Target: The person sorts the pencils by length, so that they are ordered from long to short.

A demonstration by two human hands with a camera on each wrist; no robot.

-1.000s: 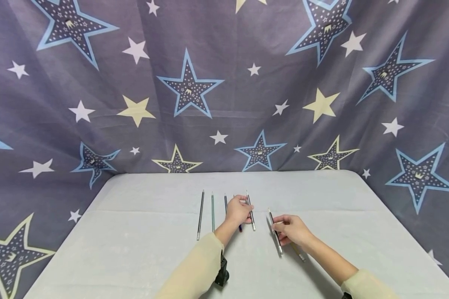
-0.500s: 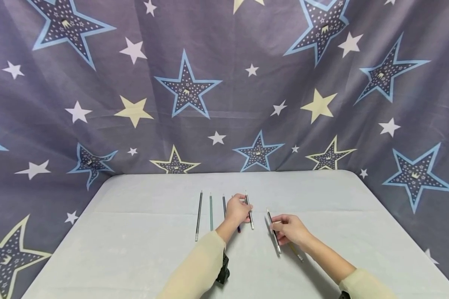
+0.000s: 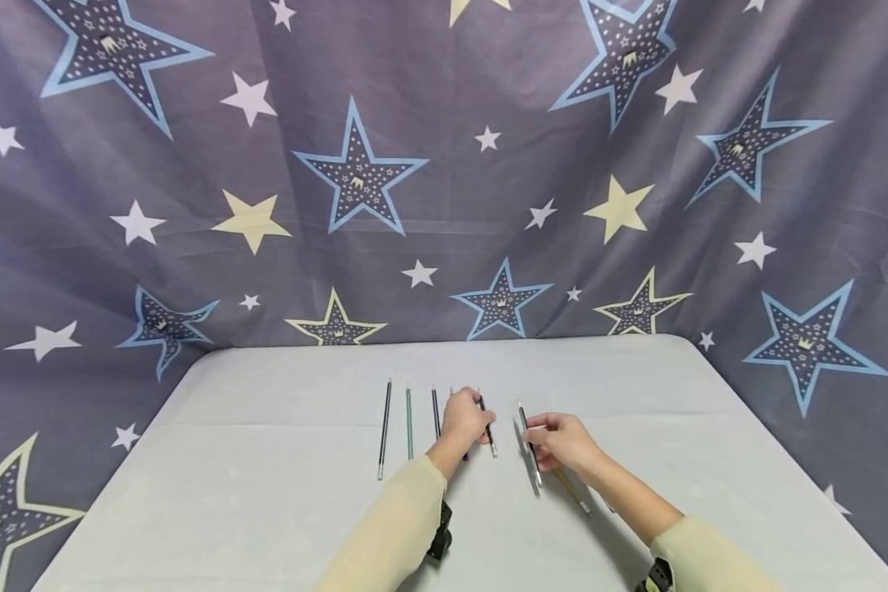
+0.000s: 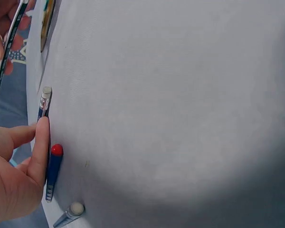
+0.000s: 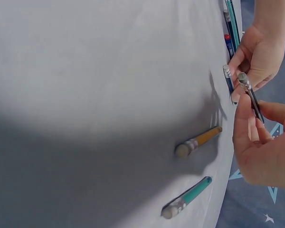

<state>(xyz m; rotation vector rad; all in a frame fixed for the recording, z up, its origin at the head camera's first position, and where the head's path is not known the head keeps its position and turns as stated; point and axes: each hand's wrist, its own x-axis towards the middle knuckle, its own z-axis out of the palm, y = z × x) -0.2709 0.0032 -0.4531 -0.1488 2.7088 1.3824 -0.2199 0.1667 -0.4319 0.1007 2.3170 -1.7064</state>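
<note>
My left hand (image 3: 464, 419) pinches a dark pencil (image 3: 492, 440) that lies on the white table, between thumb and fingertips; its white eraser end (image 4: 47, 91) sticks out past them in the left wrist view. Beside it lies a blue pencil with a red end (image 4: 53, 173), mostly hidden by this hand in the head view. Farther right, my right hand (image 3: 562, 444) holds another dark pencil (image 3: 529, 440) between thumb and fingers, raised over the table with a shadow below. Under the right hand lie a yellow pencil (image 5: 206, 137) and a green pencil (image 5: 194, 192).
Left of my left hand, a black pencil (image 3: 385, 427), a green pencil (image 3: 409, 419) and a dark blue pencil (image 3: 436, 411) lie side by side, roughly parallel. A star-patterned curtain (image 3: 414, 312) hangs behind the far edge of the table (image 3: 229, 460).
My right hand has shifted slightly forward with its pencil, uncovering more of the yellow pencil. My left hand stays at its pencil. The head view has turned a little to the right.
</note>
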